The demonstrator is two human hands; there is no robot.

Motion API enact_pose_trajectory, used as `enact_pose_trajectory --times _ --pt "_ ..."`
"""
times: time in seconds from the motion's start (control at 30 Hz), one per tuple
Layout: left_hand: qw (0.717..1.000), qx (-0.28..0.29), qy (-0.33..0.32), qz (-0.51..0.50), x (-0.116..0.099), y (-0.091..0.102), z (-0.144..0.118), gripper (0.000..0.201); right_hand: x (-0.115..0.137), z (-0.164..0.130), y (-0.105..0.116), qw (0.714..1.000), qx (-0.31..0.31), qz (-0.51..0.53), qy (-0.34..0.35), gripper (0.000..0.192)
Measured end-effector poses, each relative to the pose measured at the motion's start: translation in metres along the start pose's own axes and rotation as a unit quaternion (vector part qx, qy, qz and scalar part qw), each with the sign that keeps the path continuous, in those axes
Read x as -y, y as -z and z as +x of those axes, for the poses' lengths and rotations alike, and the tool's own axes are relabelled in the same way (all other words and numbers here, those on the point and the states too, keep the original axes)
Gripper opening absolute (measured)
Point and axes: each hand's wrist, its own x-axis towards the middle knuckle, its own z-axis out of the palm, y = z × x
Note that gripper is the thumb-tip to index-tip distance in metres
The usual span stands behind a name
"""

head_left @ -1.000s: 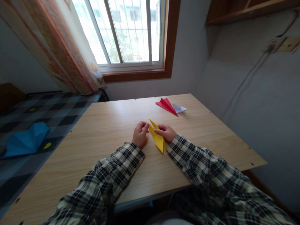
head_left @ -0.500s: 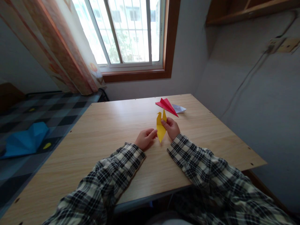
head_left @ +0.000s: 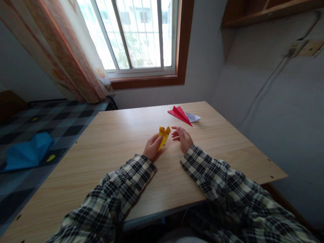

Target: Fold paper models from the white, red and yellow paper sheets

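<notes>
My left hand (head_left: 151,148) grips a folded yellow paper (head_left: 163,135) and holds it upright just above the wooden table (head_left: 113,158). Beside it, a little to the right, my right hand (head_left: 182,137) hovers with its fingers spread and holds nothing. Both arms wear plaid sleeves. Farther back on the table lie a red folded paper (head_left: 180,114) and a white folded paper (head_left: 193,117), touching each other.
A window and a patterned curtain (head_left: 76,57) stand behind the table. A bed with a checked cover (head_left: 37,125) and a blue cloth (head_left: 26,152) lies to the left. The grey wall (head_left: 273,111) is close on the right, with a socket and cable.
The yellow paper passed from my right hand to my left hand and now looks shorter. My right hand let go and opened beside it.
</notes>
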Motion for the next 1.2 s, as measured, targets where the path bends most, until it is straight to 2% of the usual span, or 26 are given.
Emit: enact_pose_trajectory --times 0.13,0.33,0.43,0.6,0.67,0.77,0.83,0.9,1.0,1.07,1.2 --pt "1.000 0.018 0.000 -0.008 -0.0029 -0.0004 -0.0006 0.042 -0.0073 0.0022 0.0006 0.998 0.034 0.015 -0.056 0.064" --pt "0.999 0.054 -0.009 0.003 -0.0053 -0.0001 -0.0017 0.037 -0.0056 0.0022 0.0004 0.997 0.063 0.008 -0.054 0.049" --pt "0.998 0.056 -0.011 0.023 -0.0023 0.0007 -0.0014 0.035 -0.0055 0.0031 0.0015 0.997 0.063 0.024 -0.036 0.044" --pt "0.999 0.044 0.011 0.007 0.0013 0.0000 -0.0018 0.030 -0.0056 0.0057 0.0028 0.999 0.026 -0.003 0.041 0.037" --pt "0.999 0.049 0.022 0.007 -0.0001 -0.0008 -0.0021 0.029 -0.0050 0.0063 0.0026 0.998 0.010 0.001 0.059 0.046" --pt "0.998 0.047 0.043 0.000 -0.0027 -0.0017 -0.0022 0.035 -0.0036 0.0067 0.0020 0.997 -0.015 0.040 0.072 0.075" --pt "0.998 0.038 0.054 -0.008 -0.0030 -0.0019 -0.0021 0.039 -0.0026 0.0068 0.0017 0.995 -0.016 0.069 0.068 0.083" --pt "0.998 0.034 0.057 -0.009 -0.0020 -0.0021 -0.0022 0.039 -0.0022 0.0065 0.0017 0.995 0.010 0.081 0.057 0.073" --pt "0.997 0.037 0.061 -0.018 -0.0005 -0.0035 -0.0032 0.035 -0.0035 0.0052 0.0020 0.997 0.059 0.035 0.044 0.043" --pt "0.996 0.035 0.069 -0.033 -0.0004 -0.0050 -0.0042 0.034 -0.0052 0.0040 0.0021 0.997 0.066 -0.015 0.036 0.040" --pt "0.997 0.041 0.068 -0.015 -0.0016 -0.0059 -0.0048 0.036 -0.0074 0.0038 0.0025 0.997 0.030 -0.056 0.032 0.044"
